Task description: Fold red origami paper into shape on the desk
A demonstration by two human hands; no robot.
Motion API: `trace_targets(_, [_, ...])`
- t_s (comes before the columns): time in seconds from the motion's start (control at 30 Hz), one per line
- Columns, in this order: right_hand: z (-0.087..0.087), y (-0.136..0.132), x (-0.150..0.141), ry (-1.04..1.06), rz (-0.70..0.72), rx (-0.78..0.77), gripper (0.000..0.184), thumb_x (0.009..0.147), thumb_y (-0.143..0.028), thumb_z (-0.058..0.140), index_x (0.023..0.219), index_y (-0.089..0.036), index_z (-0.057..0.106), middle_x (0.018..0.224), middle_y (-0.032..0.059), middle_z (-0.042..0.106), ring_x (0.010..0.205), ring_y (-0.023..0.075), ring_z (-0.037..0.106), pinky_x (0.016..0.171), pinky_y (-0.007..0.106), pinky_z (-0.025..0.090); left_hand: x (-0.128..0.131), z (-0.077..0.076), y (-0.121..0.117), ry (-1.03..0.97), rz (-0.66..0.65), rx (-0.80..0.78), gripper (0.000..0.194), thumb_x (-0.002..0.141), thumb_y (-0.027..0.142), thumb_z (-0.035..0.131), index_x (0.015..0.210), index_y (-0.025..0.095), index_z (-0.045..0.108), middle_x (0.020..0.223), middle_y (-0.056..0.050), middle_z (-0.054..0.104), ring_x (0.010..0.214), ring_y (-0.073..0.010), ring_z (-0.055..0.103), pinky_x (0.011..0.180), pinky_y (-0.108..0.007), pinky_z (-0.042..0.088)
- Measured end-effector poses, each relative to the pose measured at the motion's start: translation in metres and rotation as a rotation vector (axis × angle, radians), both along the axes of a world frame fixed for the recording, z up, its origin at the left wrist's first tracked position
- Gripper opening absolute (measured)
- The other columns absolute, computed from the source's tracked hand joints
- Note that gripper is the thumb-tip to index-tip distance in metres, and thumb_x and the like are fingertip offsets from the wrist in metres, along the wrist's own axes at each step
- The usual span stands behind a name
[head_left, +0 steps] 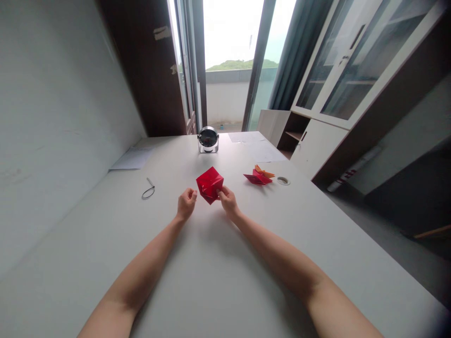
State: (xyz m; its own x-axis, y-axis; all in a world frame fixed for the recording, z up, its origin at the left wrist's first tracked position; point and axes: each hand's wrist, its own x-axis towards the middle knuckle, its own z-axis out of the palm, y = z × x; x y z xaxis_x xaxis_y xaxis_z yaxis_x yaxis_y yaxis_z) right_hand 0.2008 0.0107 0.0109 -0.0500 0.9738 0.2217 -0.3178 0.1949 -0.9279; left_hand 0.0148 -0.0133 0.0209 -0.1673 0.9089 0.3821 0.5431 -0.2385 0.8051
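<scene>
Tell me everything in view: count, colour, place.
Table: 1, white, foreground
Folded paper: 1, red, centre
Folded pieces: at least 2, red and orange, right
Ring: 1, white, beside pieces
Cord loop: 1, black, left
Round device: 1, silver and black, far end
Paper sheets: several, white, far corners
Glazed doorway: 1, dark framed, back
Curtain: 1, dark, back right
Cabinet: 1, white and brown, right
Panel: 1, brown, back left
Wall: 1, white, left
Left hand: 1, bare, beside folded paper
Right hand: 1, bare, holding folded paper

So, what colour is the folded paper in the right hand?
Red, plain; the folded paper in the right hand shows best in the head view.
</scene>
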Motion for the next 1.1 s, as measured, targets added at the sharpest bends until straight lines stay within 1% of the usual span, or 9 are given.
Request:
trace_targets(0.07, [-0.004, 0.0, -0.002, -0.058, 0.001, 0.043, 0.026, 0.08, -0.044, 0.062, 0.085, -0.019, 0.063, 0.075, -0.0003, 0.063, 0.068, 0.0144, 0.059, 0.065, 0.029, 0.055, 0.003, 0.007, -0.006, 0.079, 0.013, 0.11, 0.022, 0.092, 0.035, 0.048, 0.079, 0.019, 0.056, 0.073, -0.001, 0.061, 0.069, -0.0157, 0.058, 0.065, -0.025, 0.044])
trace_targets(0.17, [-0.008, -0.001, -0.003, -0.131, -0.004, 0.098, 0.024, 0.082, -0.044, 0.061, 0.084, -0.02, 0.063, 0.074, -0.0007, 0.063, 0.066, 0.0139, 0.057, 0.064, 0.027, 0.052, 0.008, 0.015, -0.014, 0.183, -0.043, 0.217, 0.011, 0.09, 0.03, 0.053, 0.088, 0.02, 0.058, 0.084, -0.003, 0.063, 0.078, -0.0169, 0.06, 0.071, -0.027, 0.047])
trace_targets(0.27, [-0.01, -0.001, -0.002, -0.153, -0.023, 0.1, 0.023, 0.084, -0.043, 0.06, 0.083, -0.02, 0.062, 0.071, -0.0012, 0.062, 0.064, 0.0134, 0.056, 0.062, 0.026, 0.05, 0.01, 0.018, -0.017, 0.254, -0.12, 0.253, 0.008, 0.091, 0.026, 0.053, 0.094, 0.021, 0.059, 0.09, -0.004, 0.062, 0.079, -0.0165, 0.061, 0.075, -0.029, 0.048])
trace_targets(0.37, [-0.007, 0.0, 0.0, -0.143, -0.056, 0.063, 0.023, 0.083, -0.042, 0.06, 0.081, -0.019, 0.062, 0.069, -0.0015, 0.061, 0.062, 0.0133, 0.055, 0.06, 0.026, 0.049, 0.01, 0.018, -0.018, 0.316, -0.15, 0.292, 0.01, 0.091, 0.025, 0.054, 0.098, 0.022, 0.06, 0.09, -0.004, 0.061, 0.082, -0.0172, 0.06, 0.077, -0.03, 0.048])
trace_targets(0.5, [-0.002, 0.0, 0.001, -0.089, -0.04, 0.017, 0.023, 0.081, -0.043, 0.06, 0.081, -0.019, 0.061, 0.069, -0.0012, 0.061, 0.061, 0.0141, 0.056, 0.057, 0.027, 0.049, 0.009, 0.018, -0.018, 0.402, -0.193, 0.334, 0.014, 0.091, 0.025, 0.055, 0.103, 0.022, 0.06, 0.094, -0.005, 0.062, 0.084, -0.0181, 0.059, 0.08, -0.032, 0.048])
trace_targets(0.77, [-0.004, 0.002, 0.001, -0.057, -0.026, -0.029, 0.023, 0.079, -0.042, 0.062, 0.08, -0.019, 0.06, 0.067, -0.0014, 0.061, 0.058, 0.0135, 0.056, 0.054, 0.026, 0.049, 0.01, 0.019, -0.017, 0.566, -0.265, 0.399, 0.01, 0.093, 0.024, 0.055, 0.096, 0.023, 0.064, 0.093, -0.006, 0.06, 0.088, -0.0206, 0.057, 0.084, -0.037, 0.048])
trace_targets(0.87, [-0.006, 0.005, 0.001, -0.047, -0.039, -0.038, 0.023, 0.079, -0.041, 0.062, 0.08, -0.018, 0.06, 0.067, -0.0013, 0.061, 0.058, 0.0133, 0.057, 0.054, 0.026, 0.05, 0.01, 0.017, -0.016, 0.568, -0.281, 0.395, 0.011, 0.095, 0.024, 0.053, 0.092, 0.023, 0.063, 0.093, -0.006, 0.059, 0.088, -0.0202, 0.057, 0.084, -0.037, 0.048])
trace_targets(0.97, [-0.01, 0.01, 0.004, -0.001, -0.05, -0.087, 0.023, 0.078, -0.041, 0.062, 0.083, -0.018, 0.06, 0.068, -0.0007, 0.063, 0.058, 0.0145, 0.06, 0.056, 0.029, 0.054, 0.009, 0.015, -0.016, 0.514, -0.251, 0.374, 0.011, 0.096, 0.024, 0.05, 0.095, 0.022, 0.06, 0.096, -0.007, 0.06, 0.09, -0.021, 0.057, 0.083, -0.037, 0.048])
trace_targets(1.1, [-0.015, 0.019, 0.012, 0.045, -0.135, -0.133, 0.026, 0.078, -0.042, 0.063, 0.088, -0.018, 0.06, 0.074, 0.0006, 0.066, 0.06, 0.0132, 0.061, 0.058, 0.028, 0.055, 0.01, 0.013, -0.015, 0.39, -0.195, 0.368, 0.01, 0.098, 0.023, 0.045, 0.101, 0.021, 0.055, 0.101, -0.008, 0.06, 0.095, -0.0213, 0.057, 0.084, -0.037, 0.049])
